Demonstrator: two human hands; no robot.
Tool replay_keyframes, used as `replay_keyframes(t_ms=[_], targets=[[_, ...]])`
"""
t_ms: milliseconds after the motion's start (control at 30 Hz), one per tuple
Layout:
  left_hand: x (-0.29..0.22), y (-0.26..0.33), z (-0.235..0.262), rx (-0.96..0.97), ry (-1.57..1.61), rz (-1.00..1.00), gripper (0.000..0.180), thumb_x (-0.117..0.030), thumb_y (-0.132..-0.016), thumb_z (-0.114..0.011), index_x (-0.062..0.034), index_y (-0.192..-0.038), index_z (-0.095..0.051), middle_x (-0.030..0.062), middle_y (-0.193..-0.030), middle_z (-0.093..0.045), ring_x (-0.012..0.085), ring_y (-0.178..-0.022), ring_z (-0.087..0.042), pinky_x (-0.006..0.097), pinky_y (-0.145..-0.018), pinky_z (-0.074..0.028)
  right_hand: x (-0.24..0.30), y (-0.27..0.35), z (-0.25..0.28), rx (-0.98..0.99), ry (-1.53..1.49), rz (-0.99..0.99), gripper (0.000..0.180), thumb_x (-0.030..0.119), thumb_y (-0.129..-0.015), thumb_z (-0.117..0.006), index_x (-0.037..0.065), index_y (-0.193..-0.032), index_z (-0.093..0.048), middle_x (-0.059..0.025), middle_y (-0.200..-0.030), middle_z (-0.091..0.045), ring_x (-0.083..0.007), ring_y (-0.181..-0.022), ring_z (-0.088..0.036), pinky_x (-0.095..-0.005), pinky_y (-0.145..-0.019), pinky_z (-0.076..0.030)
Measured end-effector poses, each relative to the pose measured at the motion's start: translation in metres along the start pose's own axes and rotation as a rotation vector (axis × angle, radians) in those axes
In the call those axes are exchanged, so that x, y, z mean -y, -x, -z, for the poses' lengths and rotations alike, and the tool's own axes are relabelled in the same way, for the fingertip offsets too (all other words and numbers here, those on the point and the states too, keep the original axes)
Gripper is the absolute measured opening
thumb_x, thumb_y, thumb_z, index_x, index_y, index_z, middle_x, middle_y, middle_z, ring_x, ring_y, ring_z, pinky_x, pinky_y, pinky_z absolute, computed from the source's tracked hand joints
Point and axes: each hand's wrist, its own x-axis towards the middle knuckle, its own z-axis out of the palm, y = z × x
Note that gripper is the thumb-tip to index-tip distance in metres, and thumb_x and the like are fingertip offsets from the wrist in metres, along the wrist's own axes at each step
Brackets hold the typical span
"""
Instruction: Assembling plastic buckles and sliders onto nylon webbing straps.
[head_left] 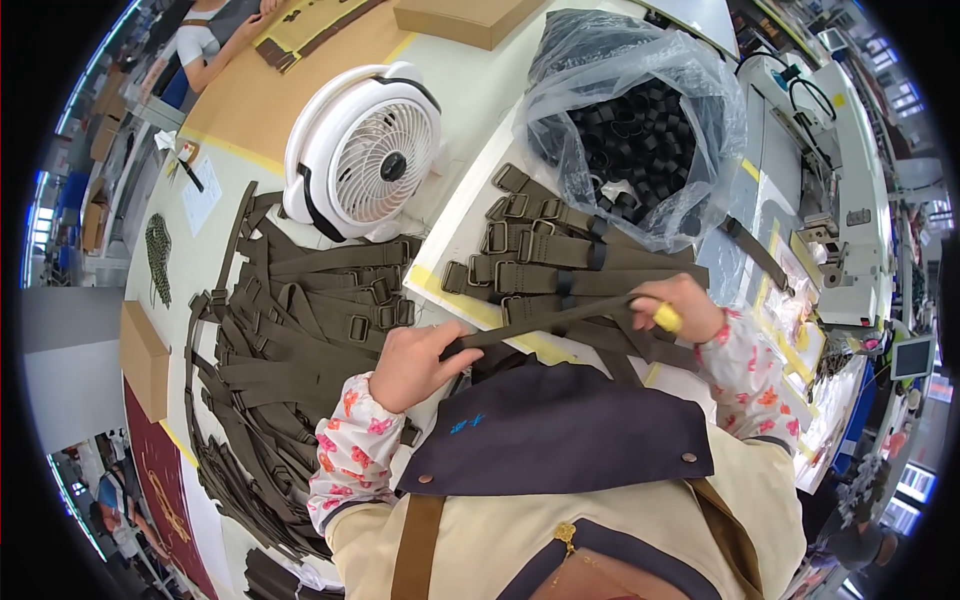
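Observation:
My left hand (420, 362) and my right hand (680, 308) hold a dark olive webbing strap (550, 320) stretched between them, just in front of my body. The fingers of both hands are closed on it. Something yellow (667, 318) wraps a finger of my right hand. Beyond the strap, several olive straps with metal buckles (530, 276) lie side by side on a white board, some with black loops around them. To the left of my left hand spreads a large heap of olive straps (280, 350) with buckles. Where the held strap's ends run is partly hidden.
A white fan (375, 160) stands behind the heap. A clear plastic bag (560, 110) of black loops sits at the back, right of centre. A sewing machine (840, 200) is at the right. Cardboard (340, 60) lies at the far left, where another person's arm (215, 60) reaches in.

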Motion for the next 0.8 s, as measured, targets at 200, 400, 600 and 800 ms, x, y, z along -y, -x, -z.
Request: replay_keyframes(t_ms=[200,400,600,800], targets=[[-0.024,-0.079,-0.047,-0.297,-0.416,-0.48,0.037,-0.01,-0.071,-0.053,-0.0147,-0.108,-0.055,0.0114,-0.111,-0.053,0.0214,-0.091,-0.055,0.034,-0.078,-0.042,-0.046,0.082,0.059,-0.326,0.595,-0.161,0.028,0.003,-0.073,-0.06,0.002,-0.101,-0.058,-0.015,-0.093,-0.06,-0.0305,-0.082,-0.058,-0.0329,-0.072,-0.047],[-0.026,-0.093,-0.108,-0.194,-0.369,-0.369,0.056,-0.025,-0.07,-0.067,-0.0139,-0.121,-0.047,0.0189,-0.134,-0.031,0.0333,-0.12,-0.035,0.05,-0.095,-0.029,-0.02,0.038,0.066,-0.494,0.44,-0.141,0.032,0.0,-0.07,-0.059,0.002,-0.101,-0.056,-0.0153,-0.09,-0.057,-0.0329,-0.082,-0.056,-0.0359,-0.072,-0.046],[-0.031,-0.073,-0.093,-0.274,-0.182,-0.384,0.046,-0.014,-0.07,-0.065,-0.0115,-0.114,-0.052,0.0173,-0.128,-0.038,0.0342,-0.116,-0.039,0.045,-0.094,-0.033,-0.054,-0.085,0.029,-0.451,0.947,-0.052,0.011,0.014,-0.074,-0.06,0.004,-0.076,-0.055,-0.0114,-0.081,-0.059,-0.0282,-0.076,-0.06,-0.0369,-0.064,-0.048],[-0.029,-0.05,-0.081,-0.376,-0.044,-0.306,0.035,-0.004,-0.066,-0.065,-0.0065,-0.1,-0.059,0.016,-0.115,-0.048,0.0345,-0.105,-0.046,0.042,-0.083,-0.04,-0.097,-0.112,0.033,-0.348,1.122,-0.273,0.008,0.012,-0.074,-0.057,0.004,-0.075,-0.059,-0.0133,-0.074,-0.062,-0.0283,-0.072,-0.062,-0.0367,-0.063,-0.05]])
